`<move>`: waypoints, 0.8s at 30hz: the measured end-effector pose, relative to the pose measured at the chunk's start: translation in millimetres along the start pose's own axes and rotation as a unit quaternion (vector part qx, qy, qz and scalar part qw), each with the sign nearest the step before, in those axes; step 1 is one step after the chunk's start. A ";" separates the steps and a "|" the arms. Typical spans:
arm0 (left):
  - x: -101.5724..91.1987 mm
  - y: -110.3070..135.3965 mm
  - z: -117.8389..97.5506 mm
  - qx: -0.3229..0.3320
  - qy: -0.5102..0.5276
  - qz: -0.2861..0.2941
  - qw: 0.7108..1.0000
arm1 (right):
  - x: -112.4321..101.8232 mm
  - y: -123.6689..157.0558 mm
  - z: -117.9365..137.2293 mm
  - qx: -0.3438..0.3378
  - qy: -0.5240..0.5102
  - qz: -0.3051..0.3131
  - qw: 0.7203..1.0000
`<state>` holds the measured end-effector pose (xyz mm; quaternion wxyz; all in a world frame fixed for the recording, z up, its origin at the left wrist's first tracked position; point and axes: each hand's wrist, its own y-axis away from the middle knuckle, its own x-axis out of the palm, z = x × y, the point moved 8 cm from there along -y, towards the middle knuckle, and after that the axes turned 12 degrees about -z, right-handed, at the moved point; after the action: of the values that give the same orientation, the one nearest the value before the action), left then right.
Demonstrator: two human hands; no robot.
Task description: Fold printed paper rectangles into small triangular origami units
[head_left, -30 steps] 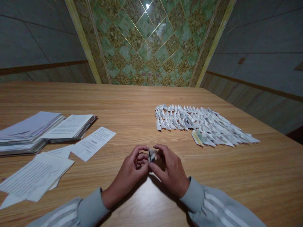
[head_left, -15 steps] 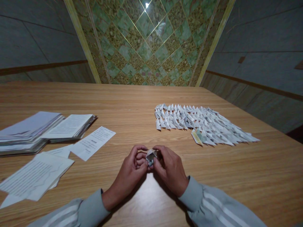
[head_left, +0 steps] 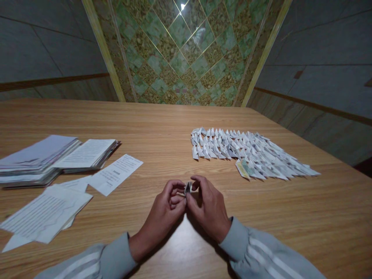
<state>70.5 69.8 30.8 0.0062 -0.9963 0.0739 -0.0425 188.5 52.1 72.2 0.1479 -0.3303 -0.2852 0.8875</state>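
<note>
Between my two hands is a small folded paper piece [head_left: 188, 188], with a dark hollow facing me. My left hand [head_left: 167, 205] grips it from the left, thumb and fingers bent around its edge. From the other side my right hand [head_left: 208, 203] pinches it, the thumb low and the index finger arched above. Both hands are above the table close to its front, and fingers cover part of the paper. Beyond them, to the right, several rows of folded paper boats [head_left: 215, 145] stand packed together; the nearest left one [head_left: 242, 169] has a yellow and green patch.
At the left lie stacks of paper [head_left: 40, 153] and a shorter pile of printed sheets [head_left: 87, 153]. Loose printed slips [head_left: 116, 174] and overlapping sheets [head_left: 49, 213] are in front of them. The wooden table [head_left: 157, 128] reaches back toward a tiled wall [head_left: 188, 58].
The folded paper has turned and been squeezed narrower, its opening now a dark upright gap. My left hand has shifted slightly right, and my fingers have closed nearer together.
</note>
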 end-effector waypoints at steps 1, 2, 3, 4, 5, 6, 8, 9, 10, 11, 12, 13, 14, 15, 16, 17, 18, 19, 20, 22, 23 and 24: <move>0.4 0.3 -0.5 0.005 -0.011 -0.001 1.000 | 0.5 0.1 2.4 -0.014 0.004 -0.002 1.000; 0.6 0.6 -0.8 0.010 -0.021 -0.004 1.000 | 1.1 0.2 4.8 -0.028 0.009 -0.002 1.000; 0.9 0.8 -1.1 0.014 -0.028 -0.006 1.000 | 2.1 0.2 6.8 -0.040 0.014 0.001 0.999; 1.5 1.0 -1.0 0.016 -0.032 -0.007 0.999 | 3.4 0.2 8.3 -0.049 0.018 0.005 0.999; 2.2 1.2 -1.0 0.019 -0.033 -0.008 0.999 | 4.7 0.3 9.4 -0.056 0.020 0.010 0.998; 2.8 1.3 -1.0 0.021 -0.032 -0.008 0.999 | 5.9 0.3 9.8 -0.060 0.020 0.015 0.998; 3.3 1.3 -1.1 0.024 -0.021 -0.011 0.999 | 7.0 0.3 8.7 -0.059 0.012 0.015 0.998; 2.9 1.2 -1.0 0.025 -0.013 -0.014 1.000 | 6.7 0.3 7.1 -0.053 0.004 0.010 0.999; 2.0 1.0 -1.1 0.025 -0.006 -0.019 0.999 | 6.2 0.4 5.3 -0.046 -0.005 0.004 0.999; 0.4 0.7 -1.3 0.027 -0.002 -0.027 0.999 | 5.8 0.6 3.6 -0.039 -0.013 -0.001 0.999; -1.5 0.5 -1.5 0.030 -0.001 -0.037 0.999 | 5.5 1.0 2.2 -0.034 -0.019 -0.005 0.999; -3.6 0.3 -1.8 0.032 -0.002 -0.046 0.998 | 5.5 1.4 1.5 -0.033 -0.022 -0.006 0.999; -5.2 0.4 -2.3 0.035 -0.003 -0.054 0.998 | 5.7 1.9 1.3 -0.033 -0.025 -0.004 0.999; -6.5 0.6 -2.7 0.037 -0.003 -0.059 0.998 | 5.8 2.2 1.6 -0.035 -0.029 -0.002 0.999; -7.1 0.8 -2.7 0.036 0.000 -0.062 0.997 | 5.6 2.3 2.2 -0.039 -0.034 -0.001 0.999; -7.3 1.1 -2.6 0.034 0.005 -0.062 0.998 | 5.3 2.3 2.9 -0.042 -0.040 0.000 0.998; -7.3 1.3 -2.3 0.031 0.010 -0.061 0.998 | 4.9 2.0 3.6 -0.045 -0.048 0.001 0.998; -7.2 1.5 -2.2 0.028 0.015 -0.060 0.998 | 4.5 1.6 4.2 -0.046 -0.056 0.003 0.997; -7.2 1.4 -2.2 0.026 0.019 -0.060 0.998 | 4.4 1.1 4.5 -0.047 -0.063 0.007 0.997; -8.0 0.6 -2.6 0.022 0.031 -0.064 0.997 | 4.8 0.0 4.9 -0.045 -0.079 0.019 0.996; -8.8 0.0 -3.1 0.019 0.038 -0.067 0.997 | 5.3 -0.5 4.7 -0.042 -0.087 0.028 0.995; -9.7 -0.8 -3.8 0.017 0.044 -0.070 0.996 | 5.7 -1.1 4.3 -0.038 -0.094 0.035 0.994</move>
<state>60.8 72.0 33.7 0.0169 -0.9960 0.0033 -0.0877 181.5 53.8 72.7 0.0766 -0.2609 -0.3200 0.9076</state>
